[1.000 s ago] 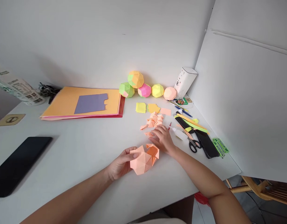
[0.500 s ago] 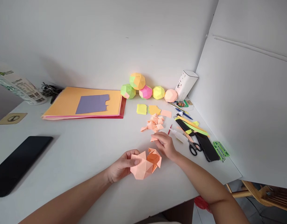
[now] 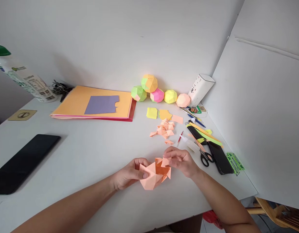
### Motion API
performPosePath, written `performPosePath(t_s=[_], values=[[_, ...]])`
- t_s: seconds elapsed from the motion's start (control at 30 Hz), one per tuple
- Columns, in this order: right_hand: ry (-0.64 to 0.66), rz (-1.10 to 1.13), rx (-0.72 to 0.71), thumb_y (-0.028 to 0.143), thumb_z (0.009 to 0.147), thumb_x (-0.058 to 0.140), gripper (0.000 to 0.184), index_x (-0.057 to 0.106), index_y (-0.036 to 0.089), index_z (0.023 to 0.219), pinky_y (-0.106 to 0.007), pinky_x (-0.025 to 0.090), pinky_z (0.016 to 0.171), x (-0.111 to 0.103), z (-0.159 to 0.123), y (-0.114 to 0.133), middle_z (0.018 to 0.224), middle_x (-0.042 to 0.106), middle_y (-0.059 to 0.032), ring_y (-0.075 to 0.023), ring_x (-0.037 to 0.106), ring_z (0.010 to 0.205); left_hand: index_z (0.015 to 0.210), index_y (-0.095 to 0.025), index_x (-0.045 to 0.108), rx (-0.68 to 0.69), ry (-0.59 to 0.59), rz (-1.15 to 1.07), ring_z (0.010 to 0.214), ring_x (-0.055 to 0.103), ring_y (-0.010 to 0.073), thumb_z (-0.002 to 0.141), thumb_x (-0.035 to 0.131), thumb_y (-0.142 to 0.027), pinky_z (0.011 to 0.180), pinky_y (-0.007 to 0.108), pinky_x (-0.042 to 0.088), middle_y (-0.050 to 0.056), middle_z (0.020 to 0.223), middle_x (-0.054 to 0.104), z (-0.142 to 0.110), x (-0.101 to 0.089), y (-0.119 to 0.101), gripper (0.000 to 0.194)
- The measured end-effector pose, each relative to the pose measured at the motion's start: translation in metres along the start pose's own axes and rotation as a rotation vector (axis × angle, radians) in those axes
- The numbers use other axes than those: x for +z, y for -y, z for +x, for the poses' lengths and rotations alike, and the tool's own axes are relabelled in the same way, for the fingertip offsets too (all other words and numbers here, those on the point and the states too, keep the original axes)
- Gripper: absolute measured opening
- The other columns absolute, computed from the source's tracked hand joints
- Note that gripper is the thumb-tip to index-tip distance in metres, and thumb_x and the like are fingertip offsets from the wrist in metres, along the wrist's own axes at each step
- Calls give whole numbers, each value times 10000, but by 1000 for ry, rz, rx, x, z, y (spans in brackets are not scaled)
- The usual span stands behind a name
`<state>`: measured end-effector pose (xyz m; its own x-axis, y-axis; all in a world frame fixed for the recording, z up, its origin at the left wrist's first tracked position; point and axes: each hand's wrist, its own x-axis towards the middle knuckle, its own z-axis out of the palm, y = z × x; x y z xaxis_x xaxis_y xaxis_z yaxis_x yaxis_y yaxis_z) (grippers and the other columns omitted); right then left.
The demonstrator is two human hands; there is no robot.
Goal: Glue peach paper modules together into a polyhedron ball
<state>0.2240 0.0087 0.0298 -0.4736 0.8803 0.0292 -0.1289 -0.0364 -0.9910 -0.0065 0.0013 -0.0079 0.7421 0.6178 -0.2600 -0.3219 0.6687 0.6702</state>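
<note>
My left hand (image 3: 133, 173) grips a half-built peach origami ball (image 3: 149, 178) from its left side, thumb on the outer face. The ball is hollow, with an open side toward the right and pointed flaps along its rim. My right hand (image 3: 180, 160) is closed in a pinch on a small folded peach paper unit (image 3: 166, 161) at the upper right rim. Whether that unit is slotted into the ball I cannot tell. Just beyond my hands lies a pile of folded peach units (image 3: 165, 128), with a single unit (image 3: 168, 142) nearer to me.
Finished paper balls (image 3: 149, 83) stand against the wall, beside a white box (image 3: 201, 89). To the right lie a glue bottle (image 3: 191, 145), scissors (image 3: 206, 158) and a black phone (image 3: 221, 158). Orange paper sheets (image 3: 76, 100) and a dark tablet (image 3: 25, 165) are on the left.
My right hand has come down toward me, bringing the small folded unit to the ball's rim. My left hand keeps its hold. The view has swung slightly left.
</note>
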Motion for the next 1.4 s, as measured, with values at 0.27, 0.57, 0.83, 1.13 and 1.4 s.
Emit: performPosePath(t_s=[0.27, 0.57, 0.83, 1.13, 1.4], values=[[71, -88, 62, 247, 753, 690, 91, 663, 181, 810, -309, 494, 687, 15, -8, 9, 807, 642, -39, -146, 587, 744, 678, -159, 680, 0, 26, 92, 652, 556, 148, 575, 787, -188, 610, 261, 392, 21, 722, 659, -2, 5, 1, 152], [182, -171, 0, 201, 770, 667, 86, 665, 186, 854, -385, 451, 870, 14, -7, 11, 892, 637, -51, -182, 593, 930, 769, -180, 719, 20, 74, 161, 727, 573, 167, 634, 757, -200, 653, 278, 414, 45, 833, 674, -6, 13, -2, 141], [194, -298, -75, 175, 785, 629, 104, 683, 195, 872, -411, 452, 906, 19, -5, 11, 806, 646, -37, -172, 545, 917, 797, -163, 749, 15, 47, 293, 708, 547, 174, 739, 680, -252, 655, 291, 408, 56, 750, 671, -6, 19, -4, 126], [129, -311, -83, 189, 785, 632, 75, 677, 208, 842, -390, 478, 860, 19, -6, 11, 792, 650, -41, -187, 553, 930, 712, -158, 722, 49, 2, 340, 685, 497, 161, 746, 667, -280, 631, 282, 373, 39, 728, 613, -7, 19, -1, 138], [-129, -839, -129, 162, 826, 529, 134, 649, 213, 795, -371, 483, 786, -8, 6, 3, 717, 610, -32, -196, 563, 841, 604, -148, 668, 3, 17, 183, 546, 424, 118, 663, 732, -302, 543, 253, 322, 2, 572, 517, -3, 4, -5, 178]])
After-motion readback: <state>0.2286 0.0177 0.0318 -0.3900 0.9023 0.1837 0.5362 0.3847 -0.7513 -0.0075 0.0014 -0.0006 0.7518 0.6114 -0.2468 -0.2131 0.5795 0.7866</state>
